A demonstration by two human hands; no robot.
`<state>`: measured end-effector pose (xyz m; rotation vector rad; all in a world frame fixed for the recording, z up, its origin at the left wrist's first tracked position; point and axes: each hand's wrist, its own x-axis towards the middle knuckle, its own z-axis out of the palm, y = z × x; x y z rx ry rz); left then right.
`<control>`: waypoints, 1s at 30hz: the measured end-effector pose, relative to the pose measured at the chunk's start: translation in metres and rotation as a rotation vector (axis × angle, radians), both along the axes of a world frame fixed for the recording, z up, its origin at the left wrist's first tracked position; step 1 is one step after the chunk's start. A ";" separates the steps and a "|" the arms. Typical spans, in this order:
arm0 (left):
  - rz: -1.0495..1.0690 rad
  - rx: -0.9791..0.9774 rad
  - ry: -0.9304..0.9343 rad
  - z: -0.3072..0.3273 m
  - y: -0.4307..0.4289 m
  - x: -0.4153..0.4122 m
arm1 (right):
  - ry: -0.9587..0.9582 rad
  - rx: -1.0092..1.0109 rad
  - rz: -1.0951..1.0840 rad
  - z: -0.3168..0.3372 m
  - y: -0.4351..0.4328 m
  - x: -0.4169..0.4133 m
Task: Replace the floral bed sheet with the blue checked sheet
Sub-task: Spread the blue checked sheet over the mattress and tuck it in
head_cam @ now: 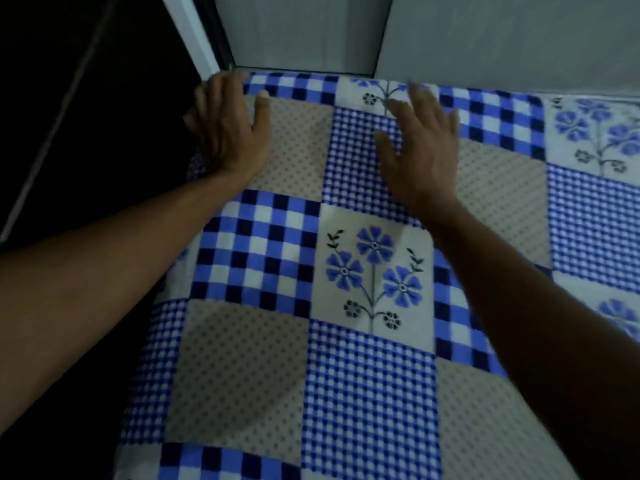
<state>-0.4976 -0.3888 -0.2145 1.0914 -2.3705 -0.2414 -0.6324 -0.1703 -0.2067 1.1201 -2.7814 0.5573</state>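
Blue checked sheet [256, 251] is laid over the bed; no other sheet is seen. Left hand [225, 133] and right hand [426, 157] are spread flat at the sheet's far edge. Corner smoothing and tucking are judged outstanding.

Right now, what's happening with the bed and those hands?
A person is smoothing the blue checked sheet over the bed. The left hand sits at the sheet's far left corner. The right hand is spread, fingers straight, over a small-check patch beside it, close to the wall. The sheet covers all of the bed that shows.
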 end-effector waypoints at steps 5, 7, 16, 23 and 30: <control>-0.397 0.127 -0.115 0.011 0.112 -0.051 | -0.066 0.123 -0.435 0.011 0.139 -0.076; -0.525 0.141 -0.235 0.010 0.164 -0.065 | -0.165 0.192 -0.499 0.005 0.172 -0.075; -0.374 0.096 -0.529 -0.020 0.180 0.014 | -0.213 0.257 -0.088 -0.020 0.125 0.050; -0.006 0.156 -0.594 -0.020 0.155 0.154 | -0.271 0.254 0.224 -0.018 0.098 0.212; 0.095 0.238 -0.537 -0.007 0.224 0.281 | -0.373 0.141 0.399 0.000 0.160 0.324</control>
